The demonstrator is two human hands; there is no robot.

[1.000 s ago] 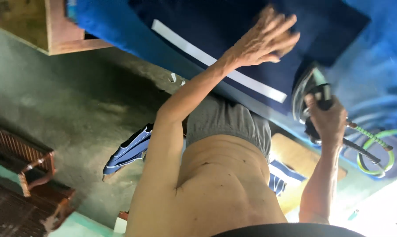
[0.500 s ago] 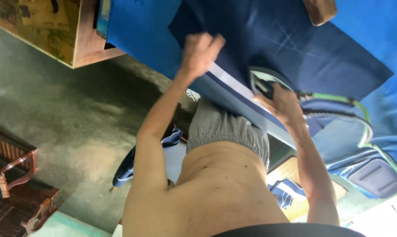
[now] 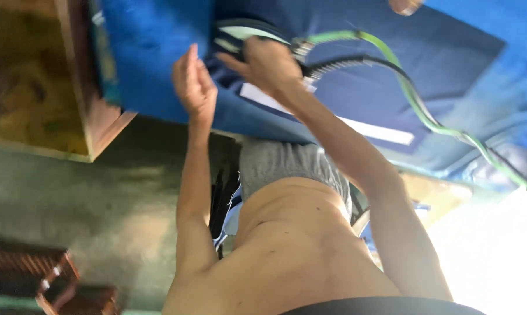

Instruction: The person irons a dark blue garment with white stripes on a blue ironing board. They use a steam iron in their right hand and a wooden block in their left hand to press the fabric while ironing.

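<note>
Worktop (image 3: 153,35) under a bright blue cover fills the top of the view, from 10 to 3 o'clock; its near edge runs slantwise down toward 4 o'clock. On it lies a dark navy cloth (image 3: 438,58) with a white stripe (image 3: 374,129) close to the near edge.

Step in hand, by my reading: pressing the cloth, with the iron at the cloth's left end.

Right hand (image 3: 266,64) is closed around the handle of the iron (image 3: 240,32), at 12 o'clock. Two hoses, one green (image 3: 415,99) and one black (image 3: 357,59), trail off from the iron toward 3 o'clock, across the cloth and off the edge.

Left hand (image 3: 193,84) stands just beside the iron at 11 o'clock, fingers straight and together, holding nothing; touching the cover or not, cannot tell, view blurred.

Next move likely calls for that hand flat on the cloth, clear of the iron.

Room: worktop's left edge is near, with a wooden cabinet (image 3: 71,87) just past it at 9 o'clock. Open cloth lies toward 2 o'clock. Hoses could drag on the cloth. Bare floor (image 3: 71,186) below.
</note>
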